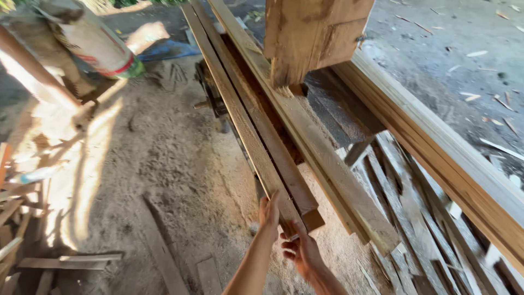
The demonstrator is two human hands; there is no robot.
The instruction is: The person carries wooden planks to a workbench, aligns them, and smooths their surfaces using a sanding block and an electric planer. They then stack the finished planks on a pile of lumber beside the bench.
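This is a rough sawmill or timber yard, half open to the daylight. Sawdust (180, 164) lies thick over the dirt floor, pale and trampled. Long sawn planks (256, 125) run in a stack down the middle, with a heavy beam (436, 153) beside them and offcuts (404, 218) heaped underneath. More scrap wood (22, 229) is piled at the left, and a filled sack (93, 43) leans at the back.

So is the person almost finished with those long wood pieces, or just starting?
Hard to say exactly. Looks done: sawdust covers the ground and cut planks lie piled on the right. In hand: the left hand and right hand grip the near end of a long plank on the bench. Left: more long boards lie beside it.
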